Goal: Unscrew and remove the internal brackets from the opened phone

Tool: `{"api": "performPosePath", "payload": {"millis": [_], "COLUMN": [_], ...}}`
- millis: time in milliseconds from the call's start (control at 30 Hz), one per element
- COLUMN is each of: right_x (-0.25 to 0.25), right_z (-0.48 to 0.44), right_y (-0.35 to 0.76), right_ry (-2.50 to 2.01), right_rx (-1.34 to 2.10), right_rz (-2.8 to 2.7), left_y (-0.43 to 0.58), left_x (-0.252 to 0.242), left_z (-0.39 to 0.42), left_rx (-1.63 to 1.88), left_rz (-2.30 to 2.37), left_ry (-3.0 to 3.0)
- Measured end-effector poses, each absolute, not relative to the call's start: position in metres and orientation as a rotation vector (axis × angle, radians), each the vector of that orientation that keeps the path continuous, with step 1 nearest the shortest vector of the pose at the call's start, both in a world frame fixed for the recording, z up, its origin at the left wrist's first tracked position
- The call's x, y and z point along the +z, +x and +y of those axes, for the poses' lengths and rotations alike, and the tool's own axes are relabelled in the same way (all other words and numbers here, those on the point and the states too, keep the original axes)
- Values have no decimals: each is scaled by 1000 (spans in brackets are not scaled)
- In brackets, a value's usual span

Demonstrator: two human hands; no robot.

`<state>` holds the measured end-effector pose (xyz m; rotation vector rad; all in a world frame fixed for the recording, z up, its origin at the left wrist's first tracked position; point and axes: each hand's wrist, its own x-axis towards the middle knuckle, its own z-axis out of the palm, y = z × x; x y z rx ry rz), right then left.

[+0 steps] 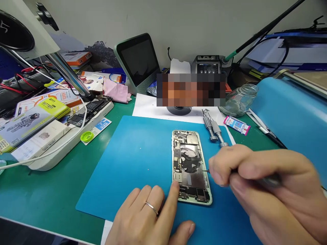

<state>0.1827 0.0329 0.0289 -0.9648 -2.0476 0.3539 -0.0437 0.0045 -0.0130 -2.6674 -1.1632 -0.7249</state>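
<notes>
An opened smartphone (190, 163) lies on the blue mat (122, 163), its circuit board, metal plates and inner parts bare and its battery bay without a battery. My left hand (148, 217) rests at the lower left of the phone, index fingertip touching its frame edge, thumb apart, the other fingers bent; it holds nothing. Pinched in my right hand (265, 183) is a thin pointed metal tool (273, 180) with a grey handle. Its fine tip reaches the phone's right side; whether it touches is unclear. Most of the tool is hidden by my fingers.
Two precision screwdrivers (216, 129) lie beyond the mat's right part, near a glass jar (240, 100). A smart display (138, 61) stands behind. At left are a battery box (30, 122), a white power strip (61, 146) with a cable, and a green cap (87, 136).
</notes>
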Motion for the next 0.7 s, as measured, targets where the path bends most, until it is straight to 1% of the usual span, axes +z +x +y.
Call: {"api": "performPosePath", "payload": {"millis": [100,200,500,700], "right_x": [33,31,24,15], "right_z": [42,47,46,45], "right_y": [175,175,176,189], "right_ry": [-942,-916,-902,-903], "right_rx": [692,786,721,611], "right_rz": [-1656,-1613,-1626,-1814], "left_y": [-44,-44,-46,-48], "left_x": [-13,-11,-9,-9], "left_z": [6,6,3,2], "left_rx": [-716,-728,-713,-748], "left_rz": [-1165,-1170,-1187,-1191], "left_ry": [-2683,-2695,-2712,-2731]}}
